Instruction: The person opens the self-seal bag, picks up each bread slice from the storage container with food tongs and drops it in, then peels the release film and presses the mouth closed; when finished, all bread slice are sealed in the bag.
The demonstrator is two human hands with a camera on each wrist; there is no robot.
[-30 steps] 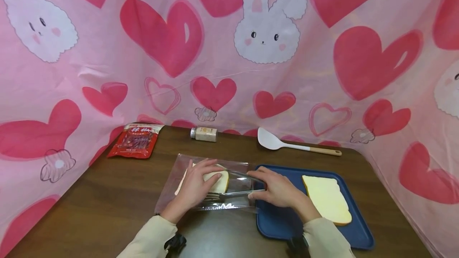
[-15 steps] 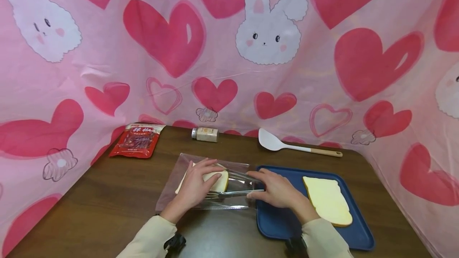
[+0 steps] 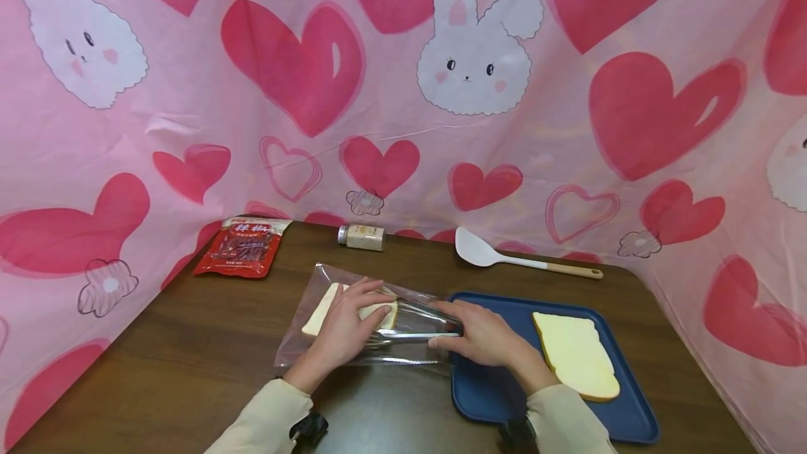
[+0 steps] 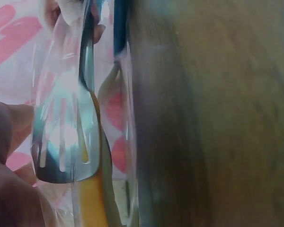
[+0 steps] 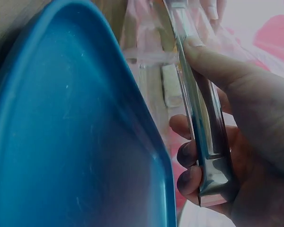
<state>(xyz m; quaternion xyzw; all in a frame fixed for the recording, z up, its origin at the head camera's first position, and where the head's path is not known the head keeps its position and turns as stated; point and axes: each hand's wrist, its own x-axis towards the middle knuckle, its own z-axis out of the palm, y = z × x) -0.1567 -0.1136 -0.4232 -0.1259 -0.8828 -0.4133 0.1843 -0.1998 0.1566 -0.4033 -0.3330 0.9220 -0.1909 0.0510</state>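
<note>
One right grip [image 3: 485, 333] round the tongs [image 3: 419, 335], one left grip [image 3: 348, 321] over the bread slice [image 3: 320, 315]

My right grip is curled firmly round the metal tongs by their joined end, thumb along one arm and fingertips bent against the other. Beyond it the two arms splay apart, reaching leftward to either side of the slice's right end; one finishes in a slotted head. My left grip lies across the bread with its fingers extended and the thumb apart from them; how hard they press I cannot tell.

The slice sits inside a clear plastic bag [image 3: 295, 343], partly hidden under my left fingers, and the film shines around the tongs too. The bag's right end comes up to a blue tray [image 3: 492, 391], and my right grip is over that tray's left edge. On the tray's right half a second bread slice [image 3: 576, 356] lies flat.

Farther back on the brown wooden surface [image 3: 189, 370], a red packet of dried chili [image 3: 242, 247] lies at the left, then a small seasoning jar [image 3: 364, 237] on its side, cap to the left, then a white spatula [image 3: 523, 260] with its wooden handle pointing right. Behind everything hangs a pink cloth [image 3: 548, 118] printed with hearts and rabbits.
</note>
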